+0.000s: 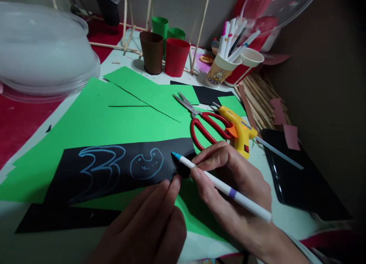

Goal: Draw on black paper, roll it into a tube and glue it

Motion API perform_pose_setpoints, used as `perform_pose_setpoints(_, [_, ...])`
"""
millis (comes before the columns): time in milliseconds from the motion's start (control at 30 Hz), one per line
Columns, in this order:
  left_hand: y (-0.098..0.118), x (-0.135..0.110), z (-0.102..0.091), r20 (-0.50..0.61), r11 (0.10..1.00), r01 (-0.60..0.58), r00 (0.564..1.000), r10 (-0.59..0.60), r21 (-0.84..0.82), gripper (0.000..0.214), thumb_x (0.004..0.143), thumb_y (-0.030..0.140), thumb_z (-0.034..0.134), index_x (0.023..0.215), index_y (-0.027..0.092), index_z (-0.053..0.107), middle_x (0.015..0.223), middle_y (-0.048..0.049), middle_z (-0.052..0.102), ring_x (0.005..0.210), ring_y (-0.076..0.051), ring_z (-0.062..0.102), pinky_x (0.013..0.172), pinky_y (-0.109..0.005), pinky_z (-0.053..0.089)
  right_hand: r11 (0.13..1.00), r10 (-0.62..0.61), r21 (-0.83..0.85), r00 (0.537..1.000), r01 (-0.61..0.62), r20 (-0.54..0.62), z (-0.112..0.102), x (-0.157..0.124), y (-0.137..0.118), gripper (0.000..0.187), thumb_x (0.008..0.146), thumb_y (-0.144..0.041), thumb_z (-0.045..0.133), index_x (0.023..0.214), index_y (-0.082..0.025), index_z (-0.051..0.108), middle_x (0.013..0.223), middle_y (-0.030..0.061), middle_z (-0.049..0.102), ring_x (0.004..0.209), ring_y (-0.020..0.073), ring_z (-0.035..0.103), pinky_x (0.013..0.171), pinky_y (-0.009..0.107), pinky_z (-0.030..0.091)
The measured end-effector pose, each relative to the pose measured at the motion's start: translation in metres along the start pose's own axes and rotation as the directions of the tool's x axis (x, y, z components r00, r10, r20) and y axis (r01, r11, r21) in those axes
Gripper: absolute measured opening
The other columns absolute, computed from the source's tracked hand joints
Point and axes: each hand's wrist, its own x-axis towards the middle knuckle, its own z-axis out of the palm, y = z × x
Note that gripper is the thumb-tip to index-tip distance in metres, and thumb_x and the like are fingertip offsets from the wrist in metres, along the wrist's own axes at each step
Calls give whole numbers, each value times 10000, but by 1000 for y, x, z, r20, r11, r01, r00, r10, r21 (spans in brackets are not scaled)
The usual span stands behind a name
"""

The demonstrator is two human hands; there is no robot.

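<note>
My right hand [231, 187] grips a white marker [223, 184] with a blue tip and a purple band. The tip is at or just above a strip of black paper [114, 187]; whether it touches, I cannot tell. Pale blue outlines show on that strip: a wavy curved shape [100, 165] and a rounded shape with a face [146, 164]. Fingers together, my left hand [154, 222] pinches the strip's lower edge. Beneath lies green paper [85, 119]. Red-handled scissors [197, 117] lie open just beyond my right hand, against a yellow glue gun [238, 128].
Brown [151, 52] and red paper cups [176, 58] stand at the back beside a stick frame [201, 31]. A rabbit-print cup [220, 71] holds several markers. Clear plastic lids [48, 54] fill the left; wooden sticks [263, 103] and a black tablet-like slab [303, 184] lie right.
</note>
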Motion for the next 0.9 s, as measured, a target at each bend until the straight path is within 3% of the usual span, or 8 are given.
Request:
perform_pose_setpoints(267, [-3, -1, -2, -6, 999, -47, 999, 47, -9, 270, 911, -20, 413, 1022, 106, 624, 1325, -179, 670, 1434, -257, 493, 1187, -342, 438, 999, -9, -51, 1000, 9, -5, -3, -3, 1, 166, 873, -115, 670, 863, -233, 553, 824, 19, 649, 733, 171, 617, 630, 330, 509])
perform_pose_setpoints(600, [-5, 6, -1, -33, 998, -65, 997, 65, 3, 263, 941, -13, 384, 995, 96, 618, 1173, -178, 729, 1432, -244, 491, 1206, -324, 399, 999, -39, -32, 999, 39, 15, -5, -5, 0, 164, 868, -97, 662, 831, -207, 545, 805, 7, 644, 711, 132, 610, 605, 283, 492])
perform_pose_setpoints(900, [-5, 3, -2, -24, 997, -50, 998, 51, 59, 279, 962, 61, 363, 1033, 150, 618, 1226, -115, 743, 1390, -201, 543, 1178, -300, 454, 997, -67, -26, 998, 68, 10, -7, -5, 0, 195, 821, -79, 651, 800, -212, 509, 757, -1, 594, 666, 137, 562, 578, 298, 460])
